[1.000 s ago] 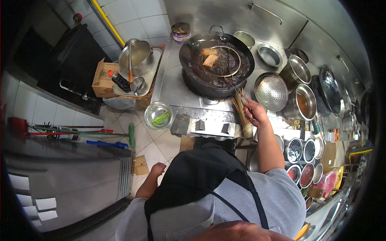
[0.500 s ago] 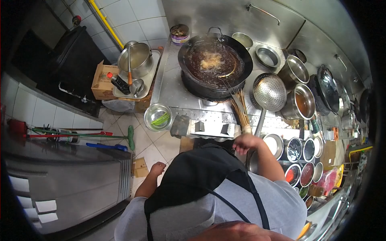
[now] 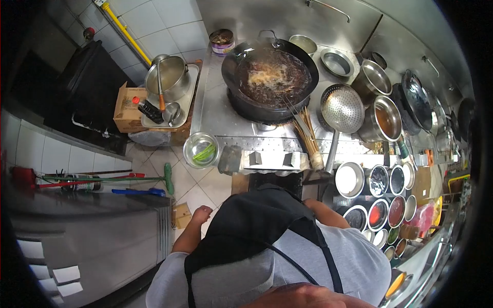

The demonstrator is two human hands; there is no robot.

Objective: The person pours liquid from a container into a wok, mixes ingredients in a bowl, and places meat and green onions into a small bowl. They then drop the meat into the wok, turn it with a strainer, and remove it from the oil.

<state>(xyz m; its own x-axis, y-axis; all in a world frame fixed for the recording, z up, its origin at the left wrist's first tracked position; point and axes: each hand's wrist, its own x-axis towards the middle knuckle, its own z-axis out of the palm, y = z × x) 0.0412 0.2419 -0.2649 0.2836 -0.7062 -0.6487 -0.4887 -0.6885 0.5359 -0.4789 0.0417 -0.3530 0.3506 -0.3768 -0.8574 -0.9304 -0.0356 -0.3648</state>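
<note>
My left hand [image 3: 203, 213] hangs beside the black apron [image 3: 257, 215], over the tiled floor, its fingers loosely curled and nothing visible in them. My right forearm [image 3: 328, 213] reaches in toward my front, and its hand is hidden behind the apron. Ahead on the stove is a big black wok [image 3: 233, 64] of dark bubbling oil, with pale golden food [image 3: 264, 77] frying in it. A bamboo wok brush [image 3: 308, 134] leans at its front right, beside thin metal prongs. A perforated skimmer [image 3: 342, 109] rests to the right, handle toward me.
A glass bowl [image 3: 195, 162] with green strips sits at the stove's left front. Further left, a tray [image 3: 191, 84] carries a metal pot [image 3: 174, 84], a ladle and a red-capped bottle [image 3: 149, 109]. Several seasoning containers [image 3: 350, 179] stand on the right, near a pot of brown liquid [image 3: 385, 123].
My right hand has dropped from beside the brush and skimmer handles to behind the apron. The food in the wok looks more spread out. The view has shifted slightly.
</note>
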